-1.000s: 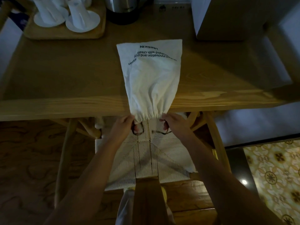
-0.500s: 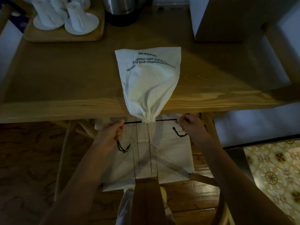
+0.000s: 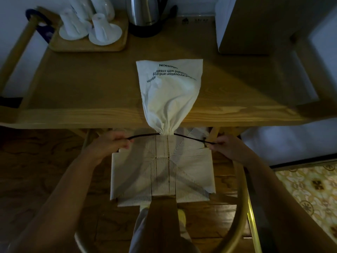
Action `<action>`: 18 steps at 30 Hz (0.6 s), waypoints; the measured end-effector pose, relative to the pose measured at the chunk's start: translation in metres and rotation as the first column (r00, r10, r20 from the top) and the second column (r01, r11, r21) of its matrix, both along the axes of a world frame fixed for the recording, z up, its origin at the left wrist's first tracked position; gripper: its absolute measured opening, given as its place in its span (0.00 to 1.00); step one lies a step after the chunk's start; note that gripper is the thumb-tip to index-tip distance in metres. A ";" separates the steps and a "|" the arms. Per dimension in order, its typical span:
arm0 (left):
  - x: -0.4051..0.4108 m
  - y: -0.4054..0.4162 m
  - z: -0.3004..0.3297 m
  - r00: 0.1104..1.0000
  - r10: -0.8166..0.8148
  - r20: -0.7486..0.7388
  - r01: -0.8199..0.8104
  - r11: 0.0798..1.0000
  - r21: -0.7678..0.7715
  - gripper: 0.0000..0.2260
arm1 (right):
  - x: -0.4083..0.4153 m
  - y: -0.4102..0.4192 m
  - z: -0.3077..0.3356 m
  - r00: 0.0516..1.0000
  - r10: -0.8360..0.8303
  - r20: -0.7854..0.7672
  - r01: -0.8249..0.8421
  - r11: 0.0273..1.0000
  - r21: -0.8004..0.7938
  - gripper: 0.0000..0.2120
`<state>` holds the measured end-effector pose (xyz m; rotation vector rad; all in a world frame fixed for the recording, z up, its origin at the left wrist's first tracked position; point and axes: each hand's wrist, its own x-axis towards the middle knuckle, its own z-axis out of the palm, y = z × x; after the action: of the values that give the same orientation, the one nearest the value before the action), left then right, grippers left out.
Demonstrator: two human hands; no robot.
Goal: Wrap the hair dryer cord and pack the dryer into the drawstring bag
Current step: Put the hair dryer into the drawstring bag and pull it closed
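Note:
A white drawstring bag (image 3: 169, 94) with dark print lies on the wooden table (image 3: 82, 92), bulging, its gathered mouth hanging over the front edge. The mouth is cinched tight. A dark drawstring (image 3: 189, 138) runs out of it to both sides. My left hand (image 3: 113, 143) is shut on the left end of the cord, left of the bag mouth. My right hand (image 3: 223, 146) pinches the right end, to the right and slightly lower. The hair dryer itself is hidden, as is its cord.
A wooden tray (image 3: 87, 44) with white upturned cups stands at the back left, a steel kettle (image 3: 145, 13) behind the bag, a boxy white appliance (image 3: 255, 26) at back right. A woven-seat chair (image 3: 164, 172) sits below the table edge under my hands.
My hands have pulled the drawstring ends apart sideways from the bag mouth. The mouth has gone from loosely gathered to tightly cinched.

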<state>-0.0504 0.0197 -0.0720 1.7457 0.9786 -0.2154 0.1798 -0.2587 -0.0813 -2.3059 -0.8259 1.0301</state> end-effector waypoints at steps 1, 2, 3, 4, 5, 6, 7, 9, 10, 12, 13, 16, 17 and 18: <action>-0.001 0.002 0.003 0.994 -0.063 -0.085 0.074 0.989 0.126 0.04 | 0.001 0.001 0.003 0.998 0.000 0.061 0.000 1.000 0.007 0.09; -0.002 0.005 0.006 0.976 -0.112 -0.185 0.160 0.949 0.272 0.03 | 0.003 0.001 0.006 0.992 -0.019 0.121 0.018 1.000 0.012 0.09; -0.005 0.008 0.009 0.951 -0.138 -0.278 0.246 0.881 0.404 0.02 | 0.005 0.002 0.010 0.985 -0.057 0.165 0.055 0.998 0.021 0.09; -0.008 0.011 0.012 0.930 -0.137 -0.341 0.302 0.815 0.495 0.02 | 0.007 0.004 0.015 0.976 -0.105 0.192 0.099 0.994 0.038 0.08; -0.011 0.013 0.016 0.925 -0.109 -0.365 0.309 0.774 0.553 0.03 | 0.009 0.006 0.020 0.967 -0.143 0.209 0.133 0.989 0.064 0.08; -0.012 0.015 0.020 0.936 -0.057 -0.347 0.264 0.767 0.585 0.04 | 0.011 0.009 0.024 0.961 -0.164 0.224 0.146 0.985 0.094 0.07; -0.011 0.017 0.025 0.957 0.002 -0.289 0.179 0.783 0.596 0.05 | 0.012 0.014 0.029 0.956 -0.169 0.240 0.141 0.982 0.129 0.06; -0.001 0.022 0.034 0.988 0.083 -0.132 0.004 0.833 0.553 0.06 | 0.013 0.029 0.037 0.945 -0.175 0.276 0.117 0.969 0.216 0.06; 0.007 0.024 0.038 0.993 0.085 -0.079 -0.028 0.838 0.545 0.07 | 0.013 0.037 0.041 0.939 -0.185 0.289 0.110 0.960 0.258 0.06; 0.028 0.027 0.044 0.999 0.037 -0.016 -0.021 0.807 0.591 0.07 | 0.016 0.057 0.047 0.928 -0.214 0.306 0.105 0.936 0.336 0.08; 0.040 0.029 0.047 1.000 0.001 0.025 -0.017 0.777 0.630 0.08 | 0.018 0.068 0.049 0.923 -0.233 0.305 0.110 0.922 0.372 0.09; 0.079 0.032 0.049 0.982 -0.094 0.166 -0.039 0.753 0.656 0.13 | 0.024 0.106 0.052 0.943 -0.269 0.196 0.149 0.868 0.474 0.14; 0.092 0.033 0.050 0.972 -0.119 0.201 -0.040 0.763 0.646 0.14 | 0.027 0.119 0.052 0.949 -0.273 0.155 0.165 0.853 0.495 0.14; 0.105 0.035 0.050 0.963 -0.138 0.231 -0.041 0.772 0.634 0.14 | 0.030 0.132 0.052 0.954 -0.283 0.100 0.194 0.835 0.515 0.15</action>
<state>0.0544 0.0543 -0.0225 2.3452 0.8549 0.3651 0.2096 -0.1272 -0.0292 -1.9918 -0.7369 0.4376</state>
